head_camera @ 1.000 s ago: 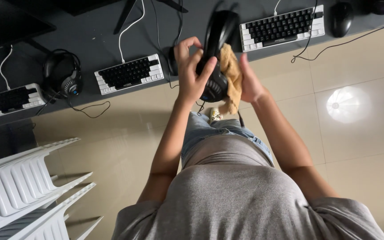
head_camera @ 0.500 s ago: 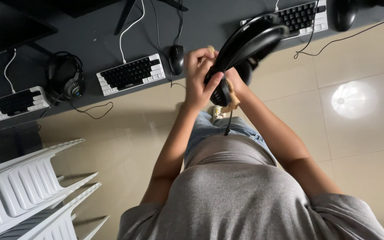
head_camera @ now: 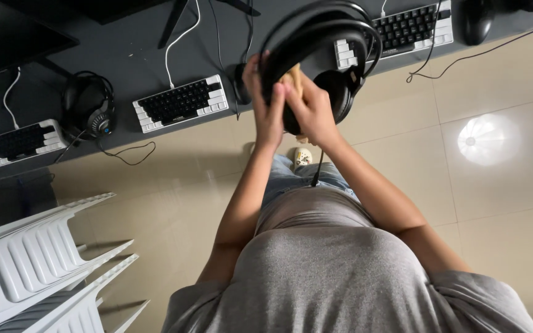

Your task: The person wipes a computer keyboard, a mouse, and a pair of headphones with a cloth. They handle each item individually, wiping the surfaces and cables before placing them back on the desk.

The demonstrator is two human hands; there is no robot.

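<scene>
Headphones: a black over-ear pair [head_camera: 325, 58] is held up in the upper middle of the frame, above the edge of the dark desk [head_camera: 124, 68], headband arching toward the top edge, one ear cup showing to the right of the hands.
Left hand: the left hand [head_camera: 268, 102] is closed around the headband and cup on the left side, fingers wrapped over the black frame.
Right hand: the right hand [head_camera: 313, 111] presses a yellowish cloth [head_camera: 293, 77] against the inner side of the headphones; its fingers are curled on the cloth.
Cable: a thin dark cord [head_camera: 317, 169] hangs from the pair down past the jeans.
Doing it well: I judge a steady hold by the left hand matters most, so the cup does not swivel while the cloth rubs; short strokes along the pad and band, with the cord hanging free, would suit.
Nearby: a second pair of headphones [head_camera: 89, 108] lies at upper left between two keyboards [head_camera: 181, 103]; white plastic chairs [head_camera: 38, 259] stand at lower left.
</scene>
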